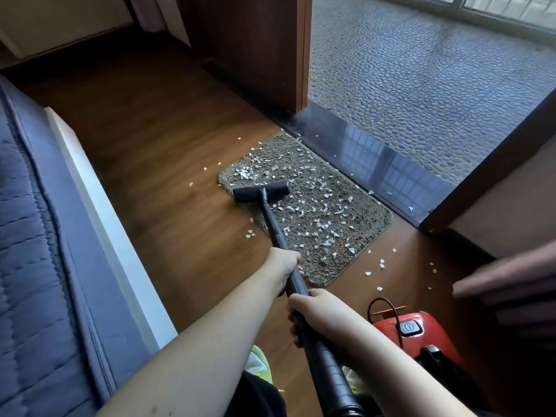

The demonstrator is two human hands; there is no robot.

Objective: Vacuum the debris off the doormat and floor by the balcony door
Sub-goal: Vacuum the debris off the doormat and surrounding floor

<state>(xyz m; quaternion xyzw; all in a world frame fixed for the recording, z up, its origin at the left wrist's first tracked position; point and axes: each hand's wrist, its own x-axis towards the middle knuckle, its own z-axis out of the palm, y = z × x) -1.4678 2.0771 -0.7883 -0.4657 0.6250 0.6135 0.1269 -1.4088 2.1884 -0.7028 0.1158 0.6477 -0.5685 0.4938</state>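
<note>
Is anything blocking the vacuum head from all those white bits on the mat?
Nothing visible. The vacuum head already sits on the doormat, and the white bits lie right beside it, uncovered.

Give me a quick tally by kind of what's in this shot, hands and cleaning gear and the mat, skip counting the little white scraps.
Hands: 2, left hand and right hand, both gripping the vacuum wand
Vacuum wands with floor head: 1
Red vacuum bodies: 1
Doormats: 1
Total: 5
</note>
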